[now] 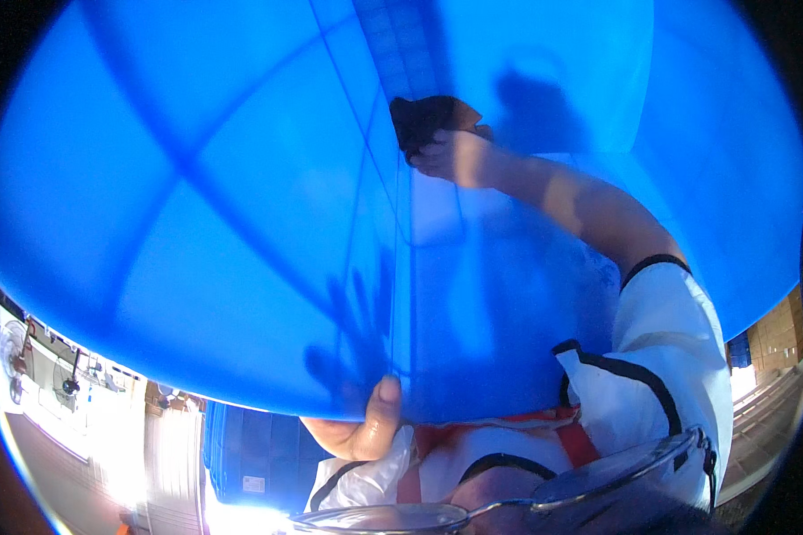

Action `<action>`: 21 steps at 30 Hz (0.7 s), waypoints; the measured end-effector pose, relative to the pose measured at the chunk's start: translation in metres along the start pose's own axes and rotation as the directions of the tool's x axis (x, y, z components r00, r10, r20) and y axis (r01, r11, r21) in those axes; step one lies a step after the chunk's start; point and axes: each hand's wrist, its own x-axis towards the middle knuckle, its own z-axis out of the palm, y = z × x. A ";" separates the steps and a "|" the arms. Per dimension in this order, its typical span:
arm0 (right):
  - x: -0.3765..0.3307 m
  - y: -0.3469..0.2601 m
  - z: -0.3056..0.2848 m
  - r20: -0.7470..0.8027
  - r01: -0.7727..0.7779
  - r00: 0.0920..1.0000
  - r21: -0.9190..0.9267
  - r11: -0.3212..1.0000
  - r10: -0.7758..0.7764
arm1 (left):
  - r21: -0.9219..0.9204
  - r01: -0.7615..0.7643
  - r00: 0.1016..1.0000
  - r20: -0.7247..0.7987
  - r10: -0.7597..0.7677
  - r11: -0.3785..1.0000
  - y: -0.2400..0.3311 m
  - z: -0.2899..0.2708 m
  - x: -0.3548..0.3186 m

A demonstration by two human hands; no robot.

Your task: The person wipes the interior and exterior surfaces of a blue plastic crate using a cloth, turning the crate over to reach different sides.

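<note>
A large blue translucent plastic container (241,178) fills most of the view, and I see into its inside. My left hand (366,430) grips its lower rim; the thumb lies on the inside, and the fingers show only as a shadow through the wall. My right hand (455,156) reaches deep inside, the arm in a white sleeve with black trim. It presses a dark brown cloth (428,118) against the inner wall beside a raised seam.
Below the rim at the left stand dark blue stacked crates (250,446) and a bright wall with fans (13,343). A brick wall (776,339) shows at the right edge. Eyeglasses (598,481) cross the lower edge.
</note>
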 end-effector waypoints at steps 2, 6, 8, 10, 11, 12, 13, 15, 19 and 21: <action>-0.008 0.012 0.008 -0.001 -0.037 0.998 0.787 0.616 0.063 | 0.008 -0.001 1.000 -0.005 0.001 1.000 0.000 0.003 0.000; -0.023 0.031 0.022 0.002 0.036 0.996 0.902 -0.430 0.088 | -0.008 -0.031 0.999 -0.018 0.031 0.999 0.000 0.011 0.003; -0.023 0.026 0.021 -0.014 0.040 0.979 0.992 -0.122 0.204 | -0.006 -0.034 0.999 0.016 0.035 0.999 -0.001 0.013 0.005; -0.007 0.019 0.011 -0.025 -0.026 0.963 0.983 0.184 0.269 | 0.034 -0.027 0.999 0.040 0.026 0.999 0.002 0.010 0.005; 0.002 0.024 0.009 0.009 -0.062 0.953 0.984 0.168 0.302 | 0.054 -0.029 0.999 0.030 0.027 0.998 0.004 0.009 0.003; 0.006 0.032 0.002 0.150 -0.102 0.946 0.979 -0.176 0.287 | 0.060 -0.034 0.999 0.006 0.034 0.998 0.004 0.010 0.001; 0.010 0.039 -0.003 0.275 -0.133 0.936 0.856 -0.499 0.222 | 0.066 -0.040 0.999 -0.017 0.041 0.997 0.005 0.010 -0.001; 0.011 0.054 0.003 0.249 -0.127 0.954 0.836 -0.534 0.164 | 0.059 -0.035 0.999 -0.032 0.037 0.998 0.006 0.010 -0.001; 0.014 0.054 0.001 0.225 -0.160 0.973 0.820 -0.549 0.053 | 0.083 -0.017 0.998 -0.065 0.022 0.996 -0.004 0.003 -0.005; 0.019 0.071 0.010 0.130 -0.171 0.985 0.822 -0.542 -0.114 | 0.076 0.014 0.997 -0.079 -0.008 0.997 -0.004 0.000 -0.005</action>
